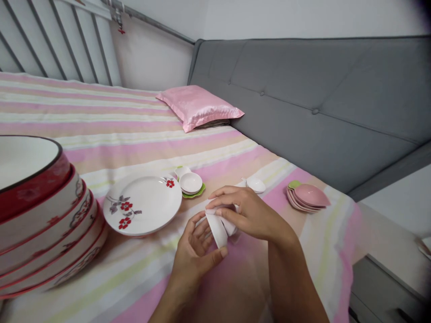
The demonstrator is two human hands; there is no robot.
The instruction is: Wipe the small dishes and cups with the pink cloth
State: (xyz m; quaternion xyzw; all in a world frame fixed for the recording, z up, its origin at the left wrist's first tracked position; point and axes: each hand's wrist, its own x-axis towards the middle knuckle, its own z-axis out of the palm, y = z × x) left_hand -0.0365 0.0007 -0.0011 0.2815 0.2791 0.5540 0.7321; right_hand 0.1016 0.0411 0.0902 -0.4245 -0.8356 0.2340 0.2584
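Small white dishes (pixel 216 229) are held on edge between my two hands above the bed. My left hand (pixel 195 253) cups them from the left, its thumb at the lower rim and its fingers behind. From the upper right, my right hand (pixel 245 211) grips the dishes with thumb and fingers; it hides part of them, so their number is unclear. Just beyond my right hand lies a white spoon-like dish (pixel 256 184). Left of the hands is a white plate (pixel 144 202) with red flowers, and behind it small white bowls (pixel 191 182) rest on a green leaf-edged dish (pixel 198 192).
A tall stack of red-rimmed bowls (pixel 50 229) stands at the left. Nested pink dishes (pixel 311 196) lie at the right on the striped bedsheet (pixel 134 154). A pink pillow (pixel 202 106) is near the grey headboard (pixel 303 80). A grey cabinet (pixel 384 287) is beside the bed.
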